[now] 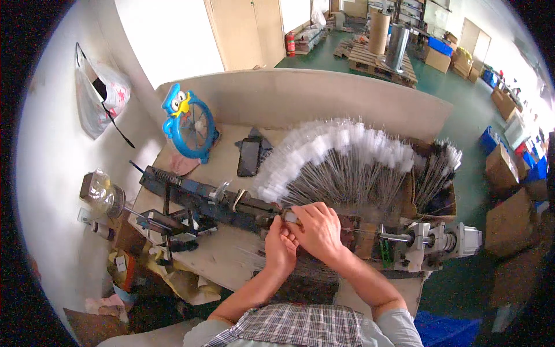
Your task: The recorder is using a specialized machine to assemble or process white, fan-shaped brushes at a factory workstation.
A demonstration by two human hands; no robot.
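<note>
Both my hands work close together at the middle of a long dark metal machine bar (196, 194). My right hand (318, 228) bends over the bar, its fingers closed around a small white piece (292, 217), perhaps a brush head. Right beside it my left hand (281, 247) is closed in a pinch, and its fingertips hide what they hold. Just beyond the hands, a large fan of thin wire brushes with white bristle ends (347, 144) lies on the table. To the right, a metal shaft (399, 237) with a motor unit (462, 240) stands in line with the bar.
A cardboard box (445, 202) holds more wire brushes at the right. A blue cartoon-faced fan (193, 130) and a dark phone (249, 156) are at the back left. A low panel (324, 87) edges the table's far side. A plastic bag (104, 98) hangs on the left wall.
</note>
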